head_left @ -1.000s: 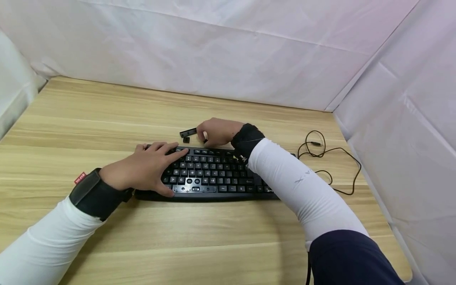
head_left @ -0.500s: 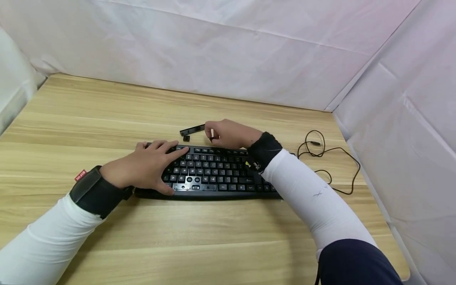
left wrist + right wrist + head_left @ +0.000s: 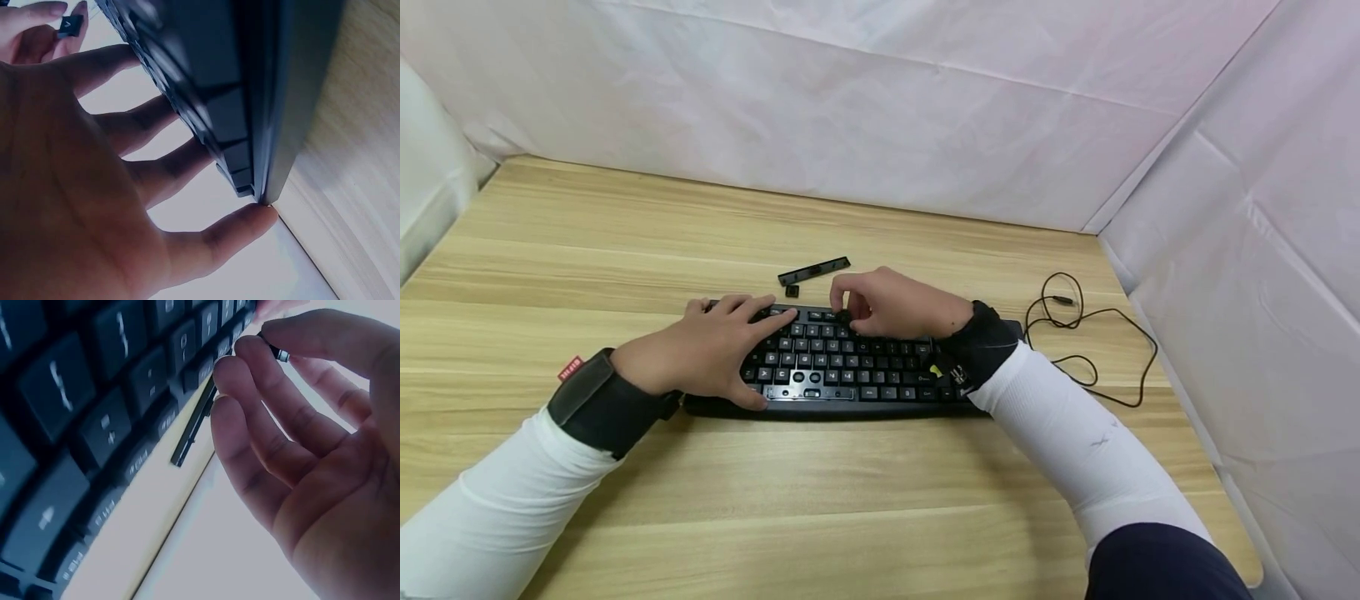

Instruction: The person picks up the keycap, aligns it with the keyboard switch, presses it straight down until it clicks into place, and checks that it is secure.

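A black keyboard lies on the wooden table. My left hand rests spread over its left end, thumb at the front edge and fingers across the keys. My right hand is over the keyboard's top rows and pinches a small black keycap between thumb and fingers; its mark shows in the left wrist view. The same held keycap is mostly hidden by fingertips in the right wrist view. Behind the keyboard lie a long spacebar and a loose square keycap. A bare strip shows along the keyboard's bottom row.
A thin black cable with a plug loops on the table to the right of the keyboard. White cloth hangs behind the table and along its right side.
My right hand has moved right and towards me, from beside the spacebar to over the keyboard's top rows, with the keycap in its fingers. My left hand has stayed in place.
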`<state>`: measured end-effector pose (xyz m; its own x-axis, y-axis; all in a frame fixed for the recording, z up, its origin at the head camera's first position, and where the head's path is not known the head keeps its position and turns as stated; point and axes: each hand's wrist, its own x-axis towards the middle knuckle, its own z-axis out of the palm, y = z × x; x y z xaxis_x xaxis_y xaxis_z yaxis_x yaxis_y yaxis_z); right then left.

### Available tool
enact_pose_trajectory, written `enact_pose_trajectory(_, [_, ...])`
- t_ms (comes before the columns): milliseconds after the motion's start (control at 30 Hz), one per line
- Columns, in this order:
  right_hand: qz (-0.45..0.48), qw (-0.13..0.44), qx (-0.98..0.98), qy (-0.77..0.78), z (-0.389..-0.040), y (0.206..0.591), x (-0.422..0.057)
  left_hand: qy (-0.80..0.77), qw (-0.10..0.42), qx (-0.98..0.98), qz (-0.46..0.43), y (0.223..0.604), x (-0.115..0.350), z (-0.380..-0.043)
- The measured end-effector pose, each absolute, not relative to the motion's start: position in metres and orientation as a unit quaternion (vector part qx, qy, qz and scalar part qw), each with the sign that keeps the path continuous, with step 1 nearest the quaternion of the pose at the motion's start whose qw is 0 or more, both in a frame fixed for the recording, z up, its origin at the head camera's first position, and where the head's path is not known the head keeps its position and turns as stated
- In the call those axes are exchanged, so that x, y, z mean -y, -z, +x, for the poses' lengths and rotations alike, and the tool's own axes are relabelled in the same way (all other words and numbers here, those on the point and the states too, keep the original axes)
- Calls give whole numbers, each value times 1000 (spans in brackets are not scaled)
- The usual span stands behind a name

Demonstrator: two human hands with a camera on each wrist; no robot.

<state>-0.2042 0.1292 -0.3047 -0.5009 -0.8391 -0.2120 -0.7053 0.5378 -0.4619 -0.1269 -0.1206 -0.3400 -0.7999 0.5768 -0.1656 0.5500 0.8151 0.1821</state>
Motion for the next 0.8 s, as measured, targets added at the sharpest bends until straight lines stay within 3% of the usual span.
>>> enact_pose_trajectory(433, [-495,216,-829,148,-177,311,-121,-64,110,-946,297,338,123,-126])
enact_pose_trajectory(800, [-493,214,-830,149,-181,321,-123,-66,110,-946,296,338,122,-126])
